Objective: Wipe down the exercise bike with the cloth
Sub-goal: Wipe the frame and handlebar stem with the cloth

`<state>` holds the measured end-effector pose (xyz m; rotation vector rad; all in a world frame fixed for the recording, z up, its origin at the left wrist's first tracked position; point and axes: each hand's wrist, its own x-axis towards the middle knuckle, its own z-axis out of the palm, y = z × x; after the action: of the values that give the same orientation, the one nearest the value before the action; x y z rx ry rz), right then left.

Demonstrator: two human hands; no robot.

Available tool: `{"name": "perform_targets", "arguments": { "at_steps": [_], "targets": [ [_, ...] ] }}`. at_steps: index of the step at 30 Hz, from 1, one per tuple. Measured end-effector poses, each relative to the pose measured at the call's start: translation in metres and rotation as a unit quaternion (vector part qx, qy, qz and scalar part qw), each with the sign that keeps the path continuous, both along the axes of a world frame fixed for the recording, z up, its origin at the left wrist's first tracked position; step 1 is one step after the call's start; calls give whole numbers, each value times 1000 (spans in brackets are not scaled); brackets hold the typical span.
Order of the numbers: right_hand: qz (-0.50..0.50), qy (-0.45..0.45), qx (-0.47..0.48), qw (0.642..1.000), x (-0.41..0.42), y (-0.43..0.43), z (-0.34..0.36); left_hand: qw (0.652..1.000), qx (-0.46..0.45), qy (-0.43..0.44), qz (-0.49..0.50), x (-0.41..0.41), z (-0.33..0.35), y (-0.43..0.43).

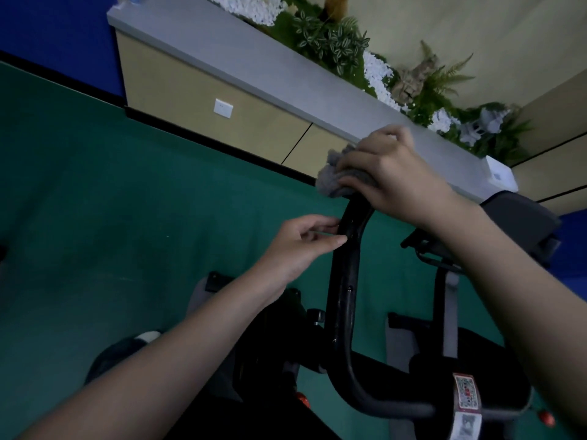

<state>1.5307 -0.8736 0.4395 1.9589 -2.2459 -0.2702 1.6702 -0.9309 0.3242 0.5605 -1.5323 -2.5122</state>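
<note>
The exercise bike's black handlebar (344,300) curves up through the middle of the view, with the frame and stickered stem (465,396) below right. My right hand (397,176) presses a grey fluffy cloth (333,177) over the handlebar's upper end. My left hand (301,246) pinches the bar from the left, a little below the cloth, fingertips touching it. The bar's tip is hidden under the cloth.
Green carpet (111,201) covers the floor. A beige low wall with a grey ledge (254,74) holding plants and white pebbles (333,39) runs behind the bike. A white box (500,174) sits on the ledge. The bike's console (521,223) is at right.
</note>
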Motion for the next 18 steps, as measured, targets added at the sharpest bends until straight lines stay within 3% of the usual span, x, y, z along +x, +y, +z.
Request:
{"name": "perform_targets", "arguments": {
  "at_steps": [5,8,10,13,16,18],
  "targets": [
    [-9,8,-61,998,17,15,-19,1000,-10,0,0,-1,3,-5],
    [-55,-67,-189,978,25,22,-23,999,-33,-2,-12,-2,8,-10],
    [-151,-143,-336,919,31,22,-22,998,-61,-2,-26,-3,12,-11],
    [-287,-203,-523,776,39,13,-20,995,-95,-6,-39,-7,16,-14],
    [-399,-245,-587,661,43,-1,-20,993,-107,-17,-52,-10,18,-17],
    [-454,-276,-581,617,44,-7,-25,993,-105,-13,-57,-11,19,-19]
  ]
}}
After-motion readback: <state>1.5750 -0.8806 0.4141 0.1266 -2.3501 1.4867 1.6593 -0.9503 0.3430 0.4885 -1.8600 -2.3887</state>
